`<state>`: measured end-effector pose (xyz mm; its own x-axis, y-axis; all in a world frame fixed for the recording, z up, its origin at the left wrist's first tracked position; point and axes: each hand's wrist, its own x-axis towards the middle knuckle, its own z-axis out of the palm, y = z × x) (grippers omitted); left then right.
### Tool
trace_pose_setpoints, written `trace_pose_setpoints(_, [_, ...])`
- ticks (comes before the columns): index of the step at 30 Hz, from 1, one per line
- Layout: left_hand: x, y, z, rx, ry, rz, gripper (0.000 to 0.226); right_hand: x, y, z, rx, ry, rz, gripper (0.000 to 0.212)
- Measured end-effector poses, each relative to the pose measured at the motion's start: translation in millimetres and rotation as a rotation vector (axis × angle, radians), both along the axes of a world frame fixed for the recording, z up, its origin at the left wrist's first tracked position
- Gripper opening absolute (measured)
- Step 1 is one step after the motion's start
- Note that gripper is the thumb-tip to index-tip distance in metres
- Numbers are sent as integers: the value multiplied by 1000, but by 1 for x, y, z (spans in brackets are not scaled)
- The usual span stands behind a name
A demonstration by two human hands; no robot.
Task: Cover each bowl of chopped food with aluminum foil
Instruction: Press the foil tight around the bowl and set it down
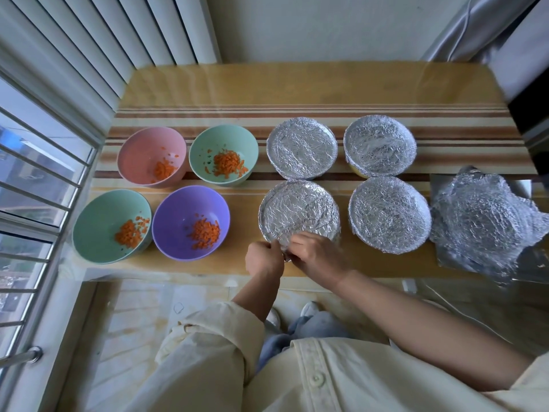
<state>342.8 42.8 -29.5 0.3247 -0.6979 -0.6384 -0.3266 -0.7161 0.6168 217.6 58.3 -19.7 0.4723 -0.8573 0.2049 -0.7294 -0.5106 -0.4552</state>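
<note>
My left hand (264,258) and right hand (318,254) pinch the foil-covered bowl (298,215) at its near rim. Uncovered purple bowl (178,203): immediately left of it, nearer my left hand.

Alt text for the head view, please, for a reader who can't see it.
The left hand and right hand pinch the near edge of the foil cover on one bowl, beside three other foil-covered bowls. Four open bowls of chopped orange food stand left; loose foil lies right.
</note>
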Motion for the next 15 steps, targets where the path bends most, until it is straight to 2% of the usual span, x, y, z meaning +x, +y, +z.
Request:
trace_pose_setpoints(6, [7,-10,0,2,-100,-106,32,3,-4,-5,59,12,-12,15])
trace_pose_setpoints(12, [18,-27,-5,8,-116,-159,31,-15,3,-2,37,95,-24,33])
trace_pose_setpoints(15, [14,-24,2,-16,-116,-128,40,-13,3,-3,-1,79,-34,22])
